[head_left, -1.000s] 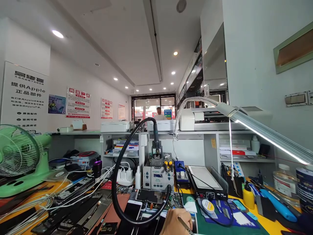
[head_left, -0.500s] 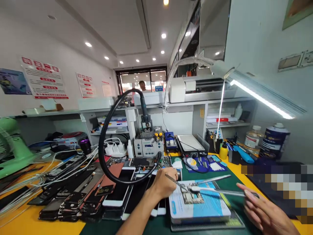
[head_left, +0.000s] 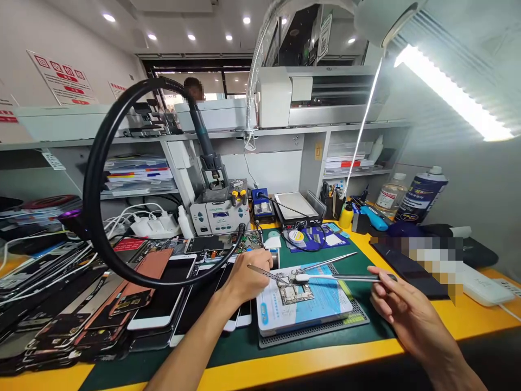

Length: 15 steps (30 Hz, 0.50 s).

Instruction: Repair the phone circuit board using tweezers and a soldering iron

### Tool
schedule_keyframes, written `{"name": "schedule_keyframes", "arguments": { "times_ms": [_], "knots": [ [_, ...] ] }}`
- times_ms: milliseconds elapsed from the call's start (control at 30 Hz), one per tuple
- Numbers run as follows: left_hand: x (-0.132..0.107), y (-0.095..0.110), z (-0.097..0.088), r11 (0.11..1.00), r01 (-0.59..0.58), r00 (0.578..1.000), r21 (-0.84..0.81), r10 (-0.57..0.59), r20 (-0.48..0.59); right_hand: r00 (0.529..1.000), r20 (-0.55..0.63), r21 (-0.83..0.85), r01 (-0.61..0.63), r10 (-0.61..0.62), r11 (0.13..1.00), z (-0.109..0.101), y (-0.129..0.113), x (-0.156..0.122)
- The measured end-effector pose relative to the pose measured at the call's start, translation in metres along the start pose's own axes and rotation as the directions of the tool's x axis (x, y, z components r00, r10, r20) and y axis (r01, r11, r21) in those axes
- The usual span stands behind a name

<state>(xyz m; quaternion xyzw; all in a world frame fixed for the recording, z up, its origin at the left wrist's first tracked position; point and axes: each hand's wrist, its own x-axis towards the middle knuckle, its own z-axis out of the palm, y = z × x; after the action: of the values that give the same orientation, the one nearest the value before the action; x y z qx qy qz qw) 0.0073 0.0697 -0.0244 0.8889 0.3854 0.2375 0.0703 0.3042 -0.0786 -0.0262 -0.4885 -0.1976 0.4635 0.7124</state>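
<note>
While both hands hover over it, a small circuit board [head_left: 295, 293] lies flat on a blue-and-white printed pad [head_left: 321, 307], which sits on a dark perforated tray [head_left: 350, 317] on a green bench mat [head_left: 228, 350]. The left hand [head_left: 248, 277] is curled, its thumb and fingers pinching a pointed steel tool [head_left: 264, 273] whose tip reaches the board's upper edge. The right hand [head_left: 402, 304] comes in from the other side, its fingertips pressed together around a long metal tool [head_left: 358, 277] with a white end lying over that same edge. Whether either tip touches the board cannot be told. Another thin steel tool [head_left: 334, 262] slants just beyond the board.

Left of the left hand, phones [head_left: 163, 290] lie in overlapping rows. A black hose [head_left: 95, 179] loops from a hot-air station [head_left: 215, 214] in front of them. A blue spray can [head_left: 421, 195] stands at the far right of the yellow bench [head_left: 407, 347].
</note>
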Motion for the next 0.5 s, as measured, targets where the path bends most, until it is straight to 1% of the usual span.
{"name": "schedule_keyframes", "arguments": {
  "times_ms": [133, 233, 500],
  "knots": [
    [0.0006, 0.0005, 0.0001, 1.000, -0.010, 1.000, -0.008, 0.010, -0.013, 0.999, 0.040, -0.058, 0.027, -0.025, 0.998, -0.0033, 0.0032, 0.0015],
    [0.0006, 0.0008, -0.0001, 1.000, -0.014, 1.000, -0.017, 0.014, -0.025, 0.998, 0.058, -0.095, 0.024, -0.019, 0.995, -0.0042, 0.0038, 0.0009],
    [0.0002, 0.0007, -0.0004, 1.000, -0.016, 0.999, -0.021, 0.015, -0.031, 1.000, -0.017, -0.078, 0.010, -0.011, 0.997, -0.0037, 0.0023, 0.0027]
  ]
}}
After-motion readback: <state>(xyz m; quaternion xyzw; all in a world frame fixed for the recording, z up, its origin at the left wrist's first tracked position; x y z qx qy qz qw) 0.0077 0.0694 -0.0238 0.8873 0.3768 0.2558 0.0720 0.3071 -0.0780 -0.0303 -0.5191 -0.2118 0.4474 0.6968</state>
